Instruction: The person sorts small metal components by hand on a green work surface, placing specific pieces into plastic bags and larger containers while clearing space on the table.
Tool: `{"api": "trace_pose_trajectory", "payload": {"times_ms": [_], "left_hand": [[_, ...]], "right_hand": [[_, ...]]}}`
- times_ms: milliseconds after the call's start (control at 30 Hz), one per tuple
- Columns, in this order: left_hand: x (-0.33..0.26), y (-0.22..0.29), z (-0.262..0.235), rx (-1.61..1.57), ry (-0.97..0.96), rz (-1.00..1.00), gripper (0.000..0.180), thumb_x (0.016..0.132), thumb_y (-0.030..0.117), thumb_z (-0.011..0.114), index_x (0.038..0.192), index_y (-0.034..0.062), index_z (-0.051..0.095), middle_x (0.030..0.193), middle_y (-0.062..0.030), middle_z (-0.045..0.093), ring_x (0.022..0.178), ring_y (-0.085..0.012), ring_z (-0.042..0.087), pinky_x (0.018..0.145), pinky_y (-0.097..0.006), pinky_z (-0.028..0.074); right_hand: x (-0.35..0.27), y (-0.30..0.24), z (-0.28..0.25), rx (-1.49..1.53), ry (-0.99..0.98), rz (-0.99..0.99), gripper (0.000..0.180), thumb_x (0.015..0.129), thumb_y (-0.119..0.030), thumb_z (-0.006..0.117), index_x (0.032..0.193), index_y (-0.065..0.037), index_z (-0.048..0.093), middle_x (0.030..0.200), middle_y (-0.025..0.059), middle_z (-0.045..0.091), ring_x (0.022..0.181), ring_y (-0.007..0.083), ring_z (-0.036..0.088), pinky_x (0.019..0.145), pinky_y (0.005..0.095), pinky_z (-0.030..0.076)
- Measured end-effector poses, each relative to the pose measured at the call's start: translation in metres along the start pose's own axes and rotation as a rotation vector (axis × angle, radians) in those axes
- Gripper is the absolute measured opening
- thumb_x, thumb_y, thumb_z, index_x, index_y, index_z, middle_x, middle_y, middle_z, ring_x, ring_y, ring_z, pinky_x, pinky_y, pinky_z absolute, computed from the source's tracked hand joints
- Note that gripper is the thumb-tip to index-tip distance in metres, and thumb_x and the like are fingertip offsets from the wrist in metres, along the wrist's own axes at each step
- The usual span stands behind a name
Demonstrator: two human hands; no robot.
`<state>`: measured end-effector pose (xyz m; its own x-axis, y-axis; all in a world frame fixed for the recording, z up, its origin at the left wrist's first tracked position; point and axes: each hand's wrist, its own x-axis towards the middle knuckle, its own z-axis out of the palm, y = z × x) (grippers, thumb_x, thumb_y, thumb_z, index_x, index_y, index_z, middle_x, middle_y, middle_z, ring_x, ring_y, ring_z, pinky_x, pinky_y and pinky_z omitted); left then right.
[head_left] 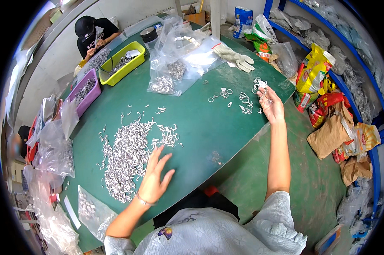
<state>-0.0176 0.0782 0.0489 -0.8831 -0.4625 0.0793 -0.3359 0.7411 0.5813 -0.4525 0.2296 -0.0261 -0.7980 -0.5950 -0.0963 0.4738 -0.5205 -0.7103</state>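
A large heap of small, curved silver metal pieces (pixel 126 157) is spread over the green table (pixel 192 161). My left hand (pixel 154 176) is at the heap's near right edge, fingers apart and nothing in them. Out at the table's right side, my right hand (pixel 272 104) has its fingers curled around a few small silver ring-like pieces (pixel 266 91). Close by lie loose silver rings (pixel 225 92) and a small cluster of metal pieces (pixel 245 103). The exact shape of the held pieces is partly hidden by my fingers.
Clear plastic bags (pixel 175 55) with metal parts and a work glove (pixel 234 57) lie toward the back. Left of them are a yellow-green bin (pixel 122 63) and a purple bin (pixel 85 91). Another person (pixel 96 36) works at the far left. Blue shelving (pixel 340 80) and sacks line the right.
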Motion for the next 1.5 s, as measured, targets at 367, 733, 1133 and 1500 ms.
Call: {"api": "trace_pose_trajectory", "payload": {"times_ms": [367,733,1133,1500], "left_hand": [[-0.074,0.017,0.017,-0.127,0.131,-0.201,0.039,0.082,0.003,0.064,0.121,0.0028,0.058,0.144,-0.0206,0.04,0.135,-0.0411,0.035,0.111,-0.045,0.03],[-0.084,0.019,0.015,-0.276,0.264,-0.262,0.034,0.08,-0.001,0.06,0.114,0.0014,0.062,0.137,-0.0183,0.049,0.129,-0.0331,0.046,0.107,-0.04,0.034],[-0.114,0.019,0.035,-1.059,0.067,-0.343,0.029,0.094,-0.001,0.052,0.122,-0.0047,0.056,0.127,-0.0163,0.057,0.121,-0.023,0.053,0.103,-0.035,0.041],[-0.093,0.01,0.138,-2.77,-0.505,0.089,0.051,0.102,0.038,0.036,0.132,-0.0018,0.044,0.137,-0.0223,0.046,0.13,-0.0332,0.043,0.11,-0.045,0.035]], "right_hand": [[-0.014,0.012,0.03,-1.866,0.095,-0.29,0.037,0.071,-0.035,0.079,0.096,-0.01,0.069,0.106,0.0116,0.063,0.092,0.0327,0.064,0.077,0.0446,0.049],[-0.001,-0.025,-0.006,-0.108,-0.024,-0.066,0.017,0.085,-0.009,0.06,0.1,-0.001,0.06,0.086,0.0068,0.062,0.067,0.0164,0.054,0.051,0.0238,0.04],[-0.105,-0.004,0.013,0.006,-0.054,0.152,0.015,0.094,-0.019,0.058,0.096,-0.005,0.056,0.078,0.0034,0.055,0.065,0.0133,0.053,0.051,0.0238,0.043],[-0.296,0.108,0.124,-0.86,-0.792,0.301,0.026,0.088,-0.021,0.068,0.105,-0.003,0.059,0.082,0.0036,0.06,0.074,0.0176,0.059,0.068,0.0272,0.047]]}}
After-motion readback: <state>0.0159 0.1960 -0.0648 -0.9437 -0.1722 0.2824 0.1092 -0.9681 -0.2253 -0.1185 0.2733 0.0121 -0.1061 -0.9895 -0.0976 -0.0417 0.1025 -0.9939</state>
